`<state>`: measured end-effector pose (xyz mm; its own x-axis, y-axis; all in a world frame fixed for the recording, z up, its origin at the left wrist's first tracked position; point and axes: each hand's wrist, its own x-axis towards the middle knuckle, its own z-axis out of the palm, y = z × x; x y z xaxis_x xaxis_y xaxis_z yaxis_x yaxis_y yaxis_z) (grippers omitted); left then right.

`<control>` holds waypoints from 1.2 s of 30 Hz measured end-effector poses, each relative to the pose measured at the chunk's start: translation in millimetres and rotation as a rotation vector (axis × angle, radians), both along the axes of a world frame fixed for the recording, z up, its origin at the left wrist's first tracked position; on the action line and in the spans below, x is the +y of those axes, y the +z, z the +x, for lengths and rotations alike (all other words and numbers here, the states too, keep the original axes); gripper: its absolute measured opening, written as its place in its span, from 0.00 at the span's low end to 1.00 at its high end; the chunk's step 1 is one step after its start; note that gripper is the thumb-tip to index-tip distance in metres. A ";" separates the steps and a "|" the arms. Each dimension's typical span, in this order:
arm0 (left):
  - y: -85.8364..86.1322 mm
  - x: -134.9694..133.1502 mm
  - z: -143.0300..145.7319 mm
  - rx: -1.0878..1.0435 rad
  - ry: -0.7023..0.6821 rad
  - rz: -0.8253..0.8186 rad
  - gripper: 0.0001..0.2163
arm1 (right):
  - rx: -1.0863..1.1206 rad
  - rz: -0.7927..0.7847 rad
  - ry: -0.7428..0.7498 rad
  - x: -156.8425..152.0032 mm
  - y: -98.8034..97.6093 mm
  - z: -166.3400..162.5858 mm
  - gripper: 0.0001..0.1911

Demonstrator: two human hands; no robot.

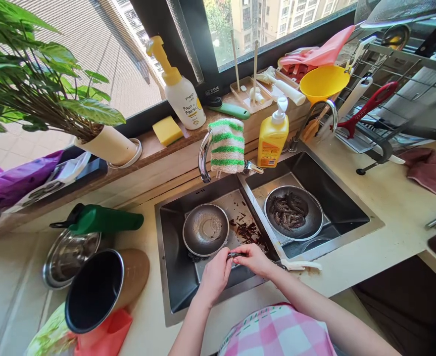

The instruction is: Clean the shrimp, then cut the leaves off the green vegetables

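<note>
On the desk (151, 326) at far left lies a black pot (93, 291). In the sink (168, 247), the left basin holds a mesh strainer (206, 229). Just before it, the left hand (215, 274) and right hand (254, 258) pinch one small dark shrimp (235, 255) (fingers half hide it). The right basin holds a shrimp bowl (293, 212).

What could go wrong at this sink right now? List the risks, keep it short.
1. The small dark piece pinched between the left hand and right hand may slip into the dark scraps in the left steel sink basin.
2. The white-handled tool lying on the sink's front rim by the right forearm could be knocked off.
</note>
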<state>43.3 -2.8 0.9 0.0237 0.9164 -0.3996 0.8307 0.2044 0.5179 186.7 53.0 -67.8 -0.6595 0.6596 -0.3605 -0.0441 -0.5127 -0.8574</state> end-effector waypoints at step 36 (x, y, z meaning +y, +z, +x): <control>-24.7 -16.2 14.8 -0.265 0.312 0.150 0.07 | 0.122 -0.234 -0.113 -7.4 6.7 -8.9 0.12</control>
<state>58.1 -19.0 -23.8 -0.1799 0.9432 -0.2793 0.5756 0.3312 0.7476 177.8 45.6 -61.1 -0.6343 0.6396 -0.4342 -0.2078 -0.6820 -0.7012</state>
